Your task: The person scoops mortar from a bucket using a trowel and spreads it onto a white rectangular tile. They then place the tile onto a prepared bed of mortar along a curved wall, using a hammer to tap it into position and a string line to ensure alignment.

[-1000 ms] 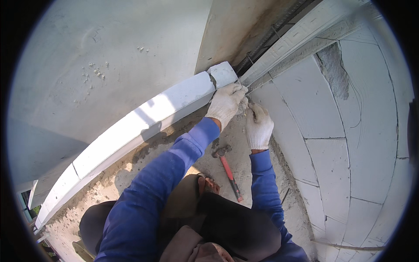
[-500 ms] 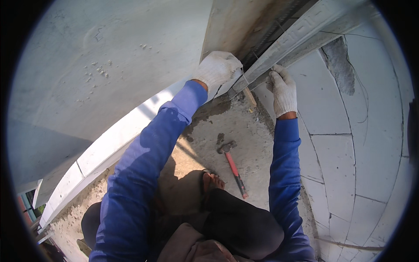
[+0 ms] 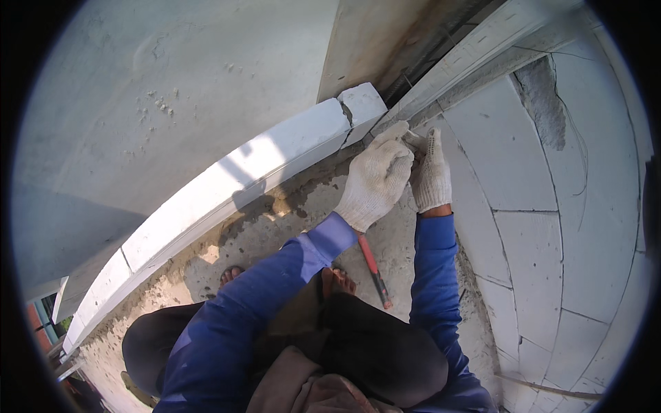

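Both my hands wear white knit gloves and meet at the corner where the low block wall joins the tall block wall. My left hand [image 3: 382, 175] is closed, fingers curled, its fingertips beside the right hand's. My right hand [image 3: 432, 175] is upright, its fingers bent toward the left. Something small and pale sits between the fingertips, too hidden to name. Below the left wrist lies a hammer [image 3: 374, 270] with a red and black handle on the concrete floor; its head is hidden by my left hand and cuff.
The low curved wall of white blocks [image 3: 206, 189] runs along the left, cracked near its far end. A tall white block wall [image 3: 527, 244] stands at right, with a grey mortar patch [image 3: 540, 103] and thin loose wire. A pale beam [image 3: 475, 58] slants above the corner.
My left hand has come off the low wall's end, moving right and nearer to meet my right hand. The thin cord and wooden piece seen before are now hidden. My right hand has shifted slightly left and nearer.
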Tool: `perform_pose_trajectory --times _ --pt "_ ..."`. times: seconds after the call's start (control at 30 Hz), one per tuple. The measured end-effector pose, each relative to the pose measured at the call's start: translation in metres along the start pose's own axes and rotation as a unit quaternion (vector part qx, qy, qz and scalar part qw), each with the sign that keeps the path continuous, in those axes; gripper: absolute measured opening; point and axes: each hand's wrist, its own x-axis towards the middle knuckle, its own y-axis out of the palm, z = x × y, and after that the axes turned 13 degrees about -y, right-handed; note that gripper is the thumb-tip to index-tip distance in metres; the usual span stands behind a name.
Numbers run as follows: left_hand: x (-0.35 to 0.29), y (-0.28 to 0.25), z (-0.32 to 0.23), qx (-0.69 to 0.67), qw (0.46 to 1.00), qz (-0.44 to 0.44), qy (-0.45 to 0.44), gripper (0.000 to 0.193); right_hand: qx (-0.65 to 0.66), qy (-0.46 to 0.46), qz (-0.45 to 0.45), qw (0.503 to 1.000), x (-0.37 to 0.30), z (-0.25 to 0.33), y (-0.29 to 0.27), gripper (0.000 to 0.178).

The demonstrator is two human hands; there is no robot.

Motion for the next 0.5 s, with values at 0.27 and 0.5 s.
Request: perform_pose_trajectory --times 0.27,0.5 --pt "-0.007 0.008 -0.010 0.235 0.969 -0.066 0.050 0.024 0.003 -0.045 0.126 0.991 0.009 0.021 0.015 0.030" --pt "0.016 -0.029 -0.027 0.051 0.997 -0.020 -0.057 0.030 -0.066 -0.123 0.107 0.984 -0.002 0.015 0.033 0.030"
